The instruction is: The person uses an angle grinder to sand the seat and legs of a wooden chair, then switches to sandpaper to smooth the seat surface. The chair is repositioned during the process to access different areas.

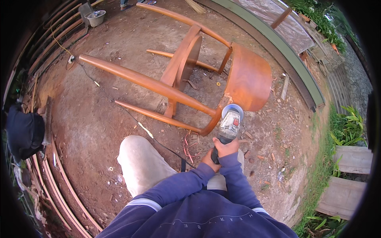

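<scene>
A wooden chair [148,81] lies tipped over on the dirt, its legs pointing left and its curved backrest [251,77] to the right. Both my hands grip an angle grinder [230,123] in front of me. My right hand [227,146] wraps the body behind the worn grey head. Lower down, my left hand [209,159] holds the rear handle. The round disc [238,107] is at the near lower corner of the backrest, beside a pale, roughened patch [226,99]; whether it touches the wood I cannot tell. Its face looks blurred.
A dark power cord [128,111] runs from the grinder's side past my knee to a yellow extension lead [61,44]. Wood strips [64,172] lie at left below a dark cloth item [25,131]. A bucket [96,19] stands far left. A green beam [268,35] borders the right.
</scene>
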Motion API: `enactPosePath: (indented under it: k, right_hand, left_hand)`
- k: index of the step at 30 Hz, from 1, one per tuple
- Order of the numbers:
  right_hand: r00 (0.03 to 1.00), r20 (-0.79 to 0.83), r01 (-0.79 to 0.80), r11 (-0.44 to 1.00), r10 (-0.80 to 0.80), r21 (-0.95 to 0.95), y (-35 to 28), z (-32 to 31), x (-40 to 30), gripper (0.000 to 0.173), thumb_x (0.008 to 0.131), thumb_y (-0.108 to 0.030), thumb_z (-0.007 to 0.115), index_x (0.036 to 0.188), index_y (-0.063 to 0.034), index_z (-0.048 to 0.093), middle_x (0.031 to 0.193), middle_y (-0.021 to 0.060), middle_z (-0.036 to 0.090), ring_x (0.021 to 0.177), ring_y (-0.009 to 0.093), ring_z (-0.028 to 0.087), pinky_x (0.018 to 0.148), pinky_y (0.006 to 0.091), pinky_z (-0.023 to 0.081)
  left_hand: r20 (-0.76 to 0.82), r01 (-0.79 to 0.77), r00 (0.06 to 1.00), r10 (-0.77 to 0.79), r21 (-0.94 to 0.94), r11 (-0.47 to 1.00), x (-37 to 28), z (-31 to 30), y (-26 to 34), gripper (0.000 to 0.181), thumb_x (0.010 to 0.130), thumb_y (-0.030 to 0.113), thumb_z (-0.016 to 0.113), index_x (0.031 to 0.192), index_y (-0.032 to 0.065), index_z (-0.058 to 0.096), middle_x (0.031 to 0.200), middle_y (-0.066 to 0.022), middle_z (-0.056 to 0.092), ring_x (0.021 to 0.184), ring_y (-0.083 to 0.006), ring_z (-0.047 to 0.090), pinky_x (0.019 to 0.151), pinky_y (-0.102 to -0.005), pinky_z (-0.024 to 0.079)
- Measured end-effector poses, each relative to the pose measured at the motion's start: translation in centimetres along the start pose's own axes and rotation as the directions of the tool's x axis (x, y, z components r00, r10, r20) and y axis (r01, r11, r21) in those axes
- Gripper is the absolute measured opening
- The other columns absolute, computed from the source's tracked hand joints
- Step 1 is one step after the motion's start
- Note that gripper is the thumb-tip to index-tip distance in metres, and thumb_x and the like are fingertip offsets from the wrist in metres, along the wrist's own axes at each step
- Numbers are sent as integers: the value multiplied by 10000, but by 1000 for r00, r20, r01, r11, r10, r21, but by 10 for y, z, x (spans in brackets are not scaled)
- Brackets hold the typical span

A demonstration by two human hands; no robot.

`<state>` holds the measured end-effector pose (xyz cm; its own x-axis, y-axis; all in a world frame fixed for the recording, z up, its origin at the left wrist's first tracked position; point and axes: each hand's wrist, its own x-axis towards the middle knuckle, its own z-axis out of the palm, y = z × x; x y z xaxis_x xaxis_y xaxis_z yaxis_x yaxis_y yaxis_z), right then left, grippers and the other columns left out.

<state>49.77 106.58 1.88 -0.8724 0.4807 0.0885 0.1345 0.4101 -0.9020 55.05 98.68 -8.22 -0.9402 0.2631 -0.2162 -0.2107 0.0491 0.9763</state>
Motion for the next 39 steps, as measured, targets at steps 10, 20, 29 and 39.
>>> enactPosePath:
  k: [10,20,29,39]
  right_hand:
    - [1000,7,-8,1000,8,16,5,-2,-2,470,707,-118,844,1103,26,636,967,139,718,864,242,696,794,370,536]
    - [998,30,-58,996,56,67,-2,-4,-2,485,707,-146,860,1098,26,631,988,160,720,887,255,705,804,371,540]
    - [991,32,-131,976,127,176,26,-13,6,396,743,-62,821,1078,16,625,937,91,695,817,188,657,752,325,531]
    - [993,-72,-89,993,94,75,21,-21,-1,312,752,-29,801,1019,22,648,838,84,693,708,155,657,676,305,533]
  left_hand:
    - [45,54,997,-56,39,998,-3,-5,16,745,660,306,881,1265,79,511,1108,-198,688,1056,-362,680,898,-415,533]
    - [23,53,998,-55,69,996,-4,-8,13,743,659,338,875,1259,107,503,1034,-191,700,988,-384,699,851,-423,550]
    - [32,80,996,-87,160,984,-6,-5,34,744,671,360,862,1277,107,511,1050,-203,701,994,-386,698,866,-432,547]
    - [124,74,987,-98,188,979,-7,-4,38,760,673,366,850,1288,98,492,1052,-243,692,978,-431,686,860,-459,551]
